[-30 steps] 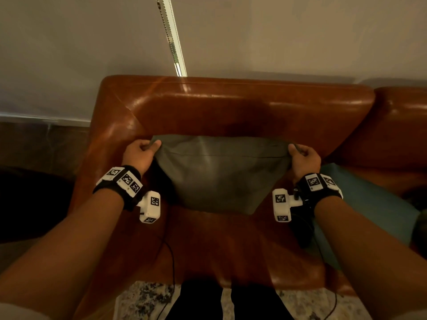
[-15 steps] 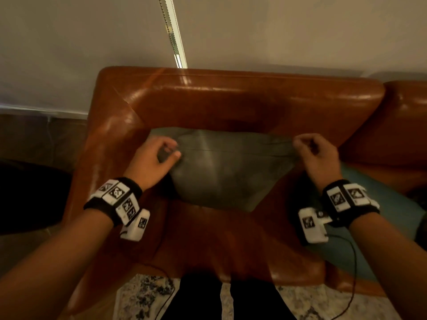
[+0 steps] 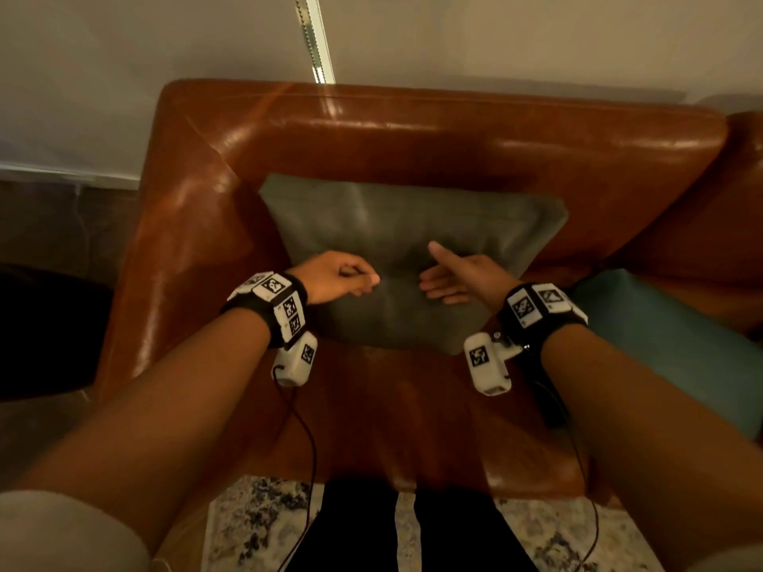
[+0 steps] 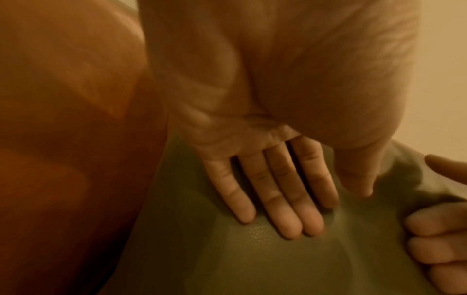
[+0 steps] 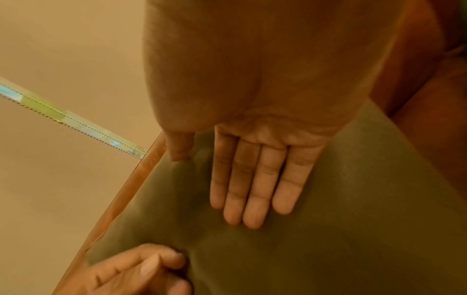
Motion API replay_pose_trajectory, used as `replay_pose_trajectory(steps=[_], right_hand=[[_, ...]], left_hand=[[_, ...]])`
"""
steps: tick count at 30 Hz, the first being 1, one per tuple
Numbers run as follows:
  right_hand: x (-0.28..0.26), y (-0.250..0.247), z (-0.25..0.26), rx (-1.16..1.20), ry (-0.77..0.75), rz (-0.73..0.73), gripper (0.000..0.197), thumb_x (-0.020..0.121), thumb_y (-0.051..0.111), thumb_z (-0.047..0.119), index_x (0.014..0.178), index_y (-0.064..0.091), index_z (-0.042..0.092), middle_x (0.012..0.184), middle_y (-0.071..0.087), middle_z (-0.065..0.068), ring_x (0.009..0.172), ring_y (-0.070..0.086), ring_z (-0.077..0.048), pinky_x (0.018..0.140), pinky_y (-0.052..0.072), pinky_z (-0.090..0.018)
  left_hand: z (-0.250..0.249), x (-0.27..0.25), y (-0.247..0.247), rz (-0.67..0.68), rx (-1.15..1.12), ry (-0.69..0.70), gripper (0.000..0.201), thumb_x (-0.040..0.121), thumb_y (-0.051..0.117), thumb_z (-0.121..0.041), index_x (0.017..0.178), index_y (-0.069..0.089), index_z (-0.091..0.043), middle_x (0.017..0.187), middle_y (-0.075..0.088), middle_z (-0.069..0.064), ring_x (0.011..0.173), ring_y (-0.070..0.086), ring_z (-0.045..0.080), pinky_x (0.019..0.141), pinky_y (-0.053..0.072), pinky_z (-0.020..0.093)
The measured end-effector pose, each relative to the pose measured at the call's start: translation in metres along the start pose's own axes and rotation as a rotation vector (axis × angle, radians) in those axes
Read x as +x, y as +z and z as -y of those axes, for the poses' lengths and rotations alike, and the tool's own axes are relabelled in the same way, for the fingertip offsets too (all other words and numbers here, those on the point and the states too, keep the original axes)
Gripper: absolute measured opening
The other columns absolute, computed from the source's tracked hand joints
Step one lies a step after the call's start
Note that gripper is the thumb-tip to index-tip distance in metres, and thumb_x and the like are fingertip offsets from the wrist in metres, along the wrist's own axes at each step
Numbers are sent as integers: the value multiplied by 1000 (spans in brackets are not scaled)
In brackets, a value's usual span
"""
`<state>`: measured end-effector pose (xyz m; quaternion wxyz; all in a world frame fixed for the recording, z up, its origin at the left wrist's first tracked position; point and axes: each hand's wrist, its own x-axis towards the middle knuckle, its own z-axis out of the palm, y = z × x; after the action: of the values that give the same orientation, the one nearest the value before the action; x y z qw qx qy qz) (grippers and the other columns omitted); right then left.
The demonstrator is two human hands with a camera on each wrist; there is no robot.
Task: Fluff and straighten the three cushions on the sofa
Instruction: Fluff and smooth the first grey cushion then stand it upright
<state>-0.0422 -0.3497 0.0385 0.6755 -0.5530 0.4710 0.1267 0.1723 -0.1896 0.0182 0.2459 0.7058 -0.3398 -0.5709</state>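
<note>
A grey-green cushion [image 3: 413,216] leans against the backrest of the brown leather sofa [image 3: 413,130], in its left corner. Both my hands are at the middle of the cushion's front face. In the left wrist view my left hand [image 4: 278,199] lays nearly straight fingers flat on the fabric [image 4: 252,259]; in the head view the left hand [image 3: 359,278] looks loosely curled and holds nothing. My right hand [image 3: 433,282] is flat with straight fingers [image 5: 252,189] against the cushion [image 5: 341,239], thumb raised. A teal cushion [image 3: 660,344] lies on the seat to the right. No third cushion is in view.
The sofa's left armrest [image 3: 177,241] borders the cushion. A patterned rug [image 3: 256,526] and my dark trouser legs [image 3: 413,530] are at the seat's front edge. A pale wall with a bright vertical strip [image 3: 316,39] is behind the sofa. Wrist cables [image 3: 305,439] hang over the seat.
Both hands let go of the grey-green cushion's top corners and came down to the middle of its front. The cushion now rests against the backrest.
</note>
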Motion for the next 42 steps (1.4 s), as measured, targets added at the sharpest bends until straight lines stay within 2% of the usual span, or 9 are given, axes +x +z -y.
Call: replay_pose_trajectory(steps=[5, 8, 12, 15, 18, 22, 31, 36, 42], right_hand=[[3, 1, 10, -95, -128, -197, 56, 97, 58, 60, 83, 79, 11, 79, 80, -5, 80, 78, -19, 88, 63, -41], [-7, 9, -8, -642, -413, -520, 50, 99, 54, 57, 71, 70, 20, 71, 72, 2, 72, 71, -22, 73, 59, -38], [-16, 33, -52, -1186, -977, -646, 40, 94, 64, 45, 119, 65, 14, 126, 64, -16, 115, 58, -40, 100, 41, -51], [-9, 32, -71, -1367, -943, -574, 74, 100, 51, 56, 158, 39, 11, 166, 30, -19, 155, 25, -37, 126, 19, -55], [3, 21, -77, -1446, -891, -559, 84, 101, 45, 65, 164, 24, 15, 171, 17, -14, 159, 15, -34, 128, 14, -56], [17, -9, -70, -1464, -862, -572, 87, 99, 41, 73, 165, 22, 19, 172, 16, -9, 159, 14, -32, 127, 13, -56], [-2, -37, -89, -1343, -549, -659, 95, 96, 24, 80, 167, 4, 20, 174, 0, -8, 161, 1, -30, 128, 5, -56], [4, -3, -71, -1325, -778, -652, 94, 100, 28, 73, 164, 17, 6, 171, 7, -15, 159, 9, -32, 128, 5, -55], [30, -13, -44, -1381, -741, -583, 92, 100, 29, 74, 166, 10, 13, 174, 7, -8, 161, 6, -28, 129, 6, -54]], left_hand=[[-1, -3, -2, -267, 150, 66, 12, 97, 70, -36, 94, 73, -25, 86, 76, -4, 83, 70, 9, 83, 51, 21], [18, -26, 17, -528, 548, 347, 16, 96, 69, -30, 106, 67, -18, 103, 64, 4, 95, 63, 22, 88, 52, 34], [51, -39, 50, -596, 961, 604, 73, 84, 74, -52, 137, 53, -6, 142, 49, 17, 139, 40, 38, 125, 24, 54], [64, -34, 60, -500, 1114, 553, 126, 73, 75, -72, 163, 13, -8, 167, 16, 17, 157, 9, 40, 129, -2, 54], [67, -16, 56, -452, 1224, 479, 141, 69, 64, -85, 163, -16, -16, 172, -9, 9, 158, -19, 33, 127, -12, 49], [65, 1, 18, -465, 1280, 446, 129, 73, 41, -97, 163, -16, -23, 170, -24, 4, 156, -23, 29, 127, -14, 47], [84, -31, -27, -535, 1218, 291, 106, 92, 34, -79, 164, -2, -10, 173, -4, 15, 160, -8, 29, 128, -3, 54], [44, -23, 35, -447, 1225, 565, 131, 77, 50, -88, 163, -6, -6, 170, -7, 15, 158, -15, 31, 128, -6, 50], [26, 19, 22, -428, 1263, 450, 141, 67, 35, -104, 163, -8, -10, 171, -12, 8, 160, -8, 28, 128, -6, 51]])
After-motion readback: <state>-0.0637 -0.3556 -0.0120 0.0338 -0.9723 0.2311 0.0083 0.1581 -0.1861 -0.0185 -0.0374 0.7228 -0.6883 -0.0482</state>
